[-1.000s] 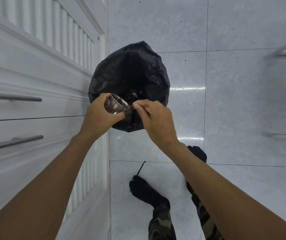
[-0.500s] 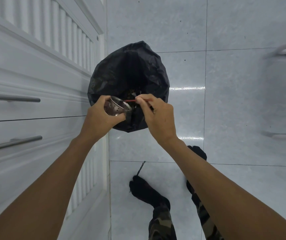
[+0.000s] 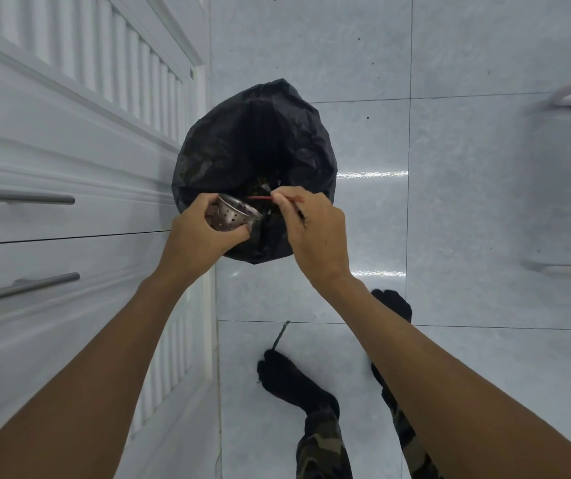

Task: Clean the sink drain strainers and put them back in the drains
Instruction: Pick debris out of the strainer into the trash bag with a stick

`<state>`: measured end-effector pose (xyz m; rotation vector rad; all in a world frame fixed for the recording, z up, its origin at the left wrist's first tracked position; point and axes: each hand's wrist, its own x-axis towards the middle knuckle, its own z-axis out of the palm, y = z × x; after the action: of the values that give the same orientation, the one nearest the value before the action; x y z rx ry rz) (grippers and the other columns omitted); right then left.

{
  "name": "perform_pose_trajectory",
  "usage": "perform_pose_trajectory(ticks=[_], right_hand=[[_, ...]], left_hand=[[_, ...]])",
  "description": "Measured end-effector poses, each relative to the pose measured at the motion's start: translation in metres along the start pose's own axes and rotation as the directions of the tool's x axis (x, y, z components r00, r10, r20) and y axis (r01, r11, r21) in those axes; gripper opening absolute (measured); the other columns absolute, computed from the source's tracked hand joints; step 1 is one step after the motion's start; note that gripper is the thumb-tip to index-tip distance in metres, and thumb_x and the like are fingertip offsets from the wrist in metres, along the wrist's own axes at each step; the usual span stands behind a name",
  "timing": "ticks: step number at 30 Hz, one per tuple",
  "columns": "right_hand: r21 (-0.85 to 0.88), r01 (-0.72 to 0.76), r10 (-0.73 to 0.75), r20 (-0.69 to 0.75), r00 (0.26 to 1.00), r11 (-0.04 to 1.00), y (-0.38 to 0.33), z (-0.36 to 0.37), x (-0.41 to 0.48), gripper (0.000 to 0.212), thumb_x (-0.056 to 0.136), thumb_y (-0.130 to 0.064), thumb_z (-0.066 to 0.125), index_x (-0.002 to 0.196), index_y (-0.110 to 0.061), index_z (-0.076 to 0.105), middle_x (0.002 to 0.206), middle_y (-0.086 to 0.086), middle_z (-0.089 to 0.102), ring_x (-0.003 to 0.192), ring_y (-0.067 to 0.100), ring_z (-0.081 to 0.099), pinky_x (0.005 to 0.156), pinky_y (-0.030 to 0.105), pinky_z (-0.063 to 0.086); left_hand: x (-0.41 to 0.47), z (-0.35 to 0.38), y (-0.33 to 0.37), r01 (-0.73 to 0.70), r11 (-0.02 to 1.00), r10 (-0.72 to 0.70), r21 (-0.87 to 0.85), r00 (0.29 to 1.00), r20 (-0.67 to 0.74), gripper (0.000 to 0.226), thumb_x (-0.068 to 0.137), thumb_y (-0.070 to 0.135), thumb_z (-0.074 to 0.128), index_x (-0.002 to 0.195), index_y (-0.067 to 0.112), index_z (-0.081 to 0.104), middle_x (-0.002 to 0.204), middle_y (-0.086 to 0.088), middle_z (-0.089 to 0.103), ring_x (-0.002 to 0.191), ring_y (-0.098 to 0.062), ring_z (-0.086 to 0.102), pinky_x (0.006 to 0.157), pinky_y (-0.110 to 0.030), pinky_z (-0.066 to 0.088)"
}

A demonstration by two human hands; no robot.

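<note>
Cleaning is only underway: your left hand [image 3: 204, 233] grips one strainer [image 3: 234, 216] at frame centre over the bin bag [image 3: 253, 146], right hand [image 3: 315, 229] pinching a red stick [image 3: 260, 198]; refitting remains, drains unseen.

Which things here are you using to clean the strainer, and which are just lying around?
Using:
- strainer, held in the left hand
- thin red stick, pinched in the right hand
- black bin bag, under both hands

Just lying around:
- dark stick on the floor tiles
- cupboard handles
</note>
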<state>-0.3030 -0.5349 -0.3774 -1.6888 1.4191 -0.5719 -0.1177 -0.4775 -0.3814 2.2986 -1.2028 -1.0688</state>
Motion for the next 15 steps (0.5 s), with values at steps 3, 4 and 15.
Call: perform_pose_trajectory(ticks=[3,4,15], right_hand=[[-0.036,0.052,-0.045,0.159,0.986,0.998,0.0001,0.0023,0.0002,0.024,0.102,-0.026,0.059,0.119,-0.016,0.073,0.106,0.002,0.076,0.096,0.017,0.069,0.091,0.033,0.059],[-0.046,0.038,-0.03,0.166,0.986,0.998,0.0013,0.0028,0.0002,0.025,0.102,-0.027,0.058,0.12,-0.016,0.072,0.108,0.002,0.075,0.097,0.018,0.069,0.092,0.034,0.058],[0.025,-0.038,0.038,-0.007,0.999,0.999,0.0027,-0.002,0.0024,0.022,0.103,-0.024,0.058,0.117,-0.015,0.073,0.106,0.001,0.075,0.096,0.016,0.068,0.092,0.03,0.057]], left_hand=[[0.0024,0.0014,-0.0018,-0.004,1.0,0.003,0.015,1.0,0.013,0.069,0.063,0.07,0.07,0.121,0.038,0.051,0.098,0.028,0.057,0.086,0.008,0.057,0.063,0.0,0.041],[0.0027,0.0021,-0.0025,-0.005,1.0,0.005,0.016,1.0,0.015,0.071,0.062,0.072,0.069,0.122,0.038,0.051,0.098,0.028,0.057,0.087,0.008,0.057,0.065,-0.001,0.04],[0.005,0.0076,-0.0102,-0.105,0.993,0.102,0.058,0.994,0.04,0.075,0.073,0.04,0.088,0.137,0.025,0.053,0.125,0.01,0.062,0.109,-0.009,0.058,0.085,-0.013,0.047]])
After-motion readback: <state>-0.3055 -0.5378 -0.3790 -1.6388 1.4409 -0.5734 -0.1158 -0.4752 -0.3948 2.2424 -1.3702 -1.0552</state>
